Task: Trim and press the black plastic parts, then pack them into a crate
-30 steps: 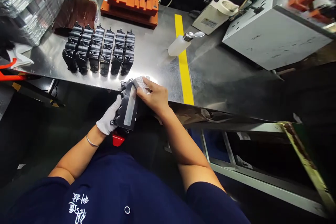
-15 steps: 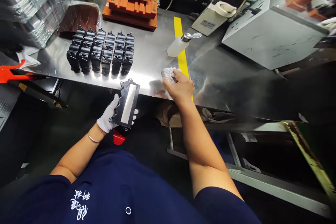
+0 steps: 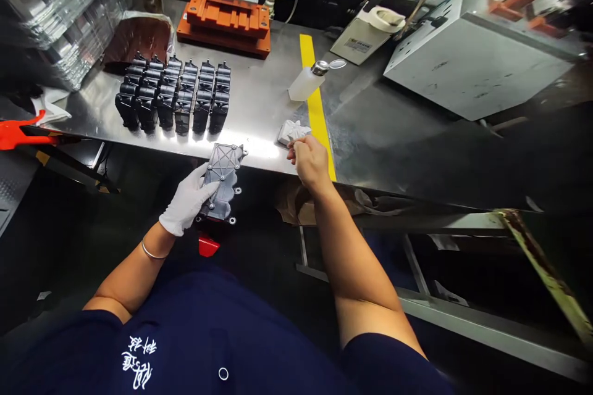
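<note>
Head view: gray cover point(image 3: 225, 173) in the gloved left hand point(image 3: 184, 199), bare right hand point(image 3: 313, 163) at a white cloth point(image 3: 291, 130)

The left hand pinches the cover along its side, thumb laid over the ribbed face and the other fingers hidden behind. That face, crossed by ribs and dotted with round studs, is turned up toward the camera. The cover is at the near edge of the metal table point(image 3: 264, 83), its far end overlapping the edge in view; whether it touches the table, I cannot tell. A bracelet point(image 3: 152, 249) circles the left wrist.

The right hand is half curled, thumb and forefinger drawn close together beside the cloth. I cannot tell whether they pinch anything or touch the cloth, which lies bunched on the table near the front edge.

Six black parts point(image 3: 185, 92) stand close together in a row on the table, beyond the cover. A white bottle point(image 3: 303, 85) with its cap flipped up stands beside a strip of yellow tape point(image 3: 319, 120). Farther back are an orange block point(image 3: 227, 21) on a base and a brown tray point(image 3: 139, 40). Stacked clear plastic trays point(image 3: 60, 3) rise at the far left, and a gray box point(image 3: 477, 52) stands at the right.
</note>
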The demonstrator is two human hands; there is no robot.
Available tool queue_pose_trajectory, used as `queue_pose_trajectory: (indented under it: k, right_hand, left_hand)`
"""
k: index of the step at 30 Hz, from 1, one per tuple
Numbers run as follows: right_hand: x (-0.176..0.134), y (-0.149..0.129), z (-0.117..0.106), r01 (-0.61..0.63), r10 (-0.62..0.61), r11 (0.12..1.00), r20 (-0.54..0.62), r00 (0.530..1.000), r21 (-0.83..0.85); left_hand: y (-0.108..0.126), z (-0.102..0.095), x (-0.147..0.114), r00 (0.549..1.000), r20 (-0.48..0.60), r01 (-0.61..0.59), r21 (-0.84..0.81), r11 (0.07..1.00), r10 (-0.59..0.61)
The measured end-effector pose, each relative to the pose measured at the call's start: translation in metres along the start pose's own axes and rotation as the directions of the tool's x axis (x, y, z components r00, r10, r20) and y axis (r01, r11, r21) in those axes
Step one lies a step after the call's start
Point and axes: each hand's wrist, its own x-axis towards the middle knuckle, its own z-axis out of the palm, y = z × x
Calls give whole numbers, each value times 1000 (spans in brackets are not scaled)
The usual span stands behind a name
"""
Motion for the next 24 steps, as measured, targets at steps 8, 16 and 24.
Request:
queue_pose_trajectory:
  k: [8,16,24]
  right_hand:
    - [-25,-50,23,333,-327,939,74,942,-88]
    - [-28,-38,41,357,-378,909,-62,924,-216]
    - [-26,-38,37,421,-445,884,-86,892,-205]
  left_hand:
    - [-26,-11,1,985,-73,-107,456,884,157]
    - [-22,-7,-1,981,-14,-167,460,872,195]
    - [-21,-9,0,979,-1,-178,474,862,203]
